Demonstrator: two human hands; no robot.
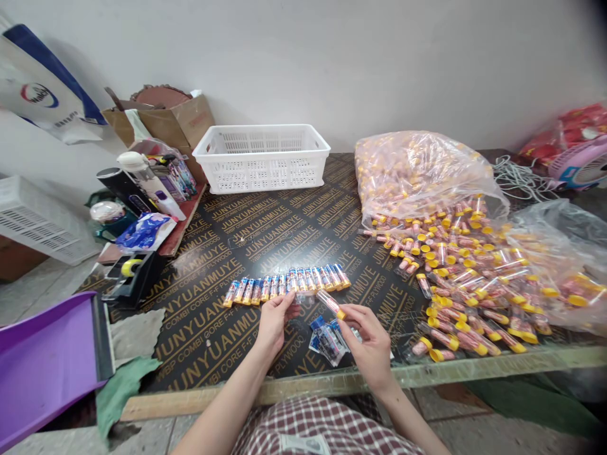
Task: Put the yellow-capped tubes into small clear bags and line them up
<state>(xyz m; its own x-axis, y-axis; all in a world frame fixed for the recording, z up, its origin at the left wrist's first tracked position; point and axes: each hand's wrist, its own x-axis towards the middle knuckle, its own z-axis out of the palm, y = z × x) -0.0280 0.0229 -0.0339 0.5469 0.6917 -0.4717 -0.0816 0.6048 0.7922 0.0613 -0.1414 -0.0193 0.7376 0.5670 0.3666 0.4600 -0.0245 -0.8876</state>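
My right hand [366, 341] pinches a small clear tube with a yellow cap [329, 303]; pinkish contents show inside it. My left hand [275, 321] has its thumb and fingers closed together. A bit of clear film [305, 299] shows at its fingertips, too faint to make out well. Just beyond both hands runs a row of tubes in blue printed wraps [284, 284], side by side with yellow ends toward me. Under my right hand lies a loose pile of blue printed clear wraps [327, 341], partly covered by the fingers.
To the right spreads a heap of yellow-capped tubes [455, 272], spilling from a large plastic bag [417, 164]. A white basket [265, 170] stands at the back against the wall. At left are a tape dispenser [135, 275], bottles [152, 183] and a purple dustpan [47, 366].
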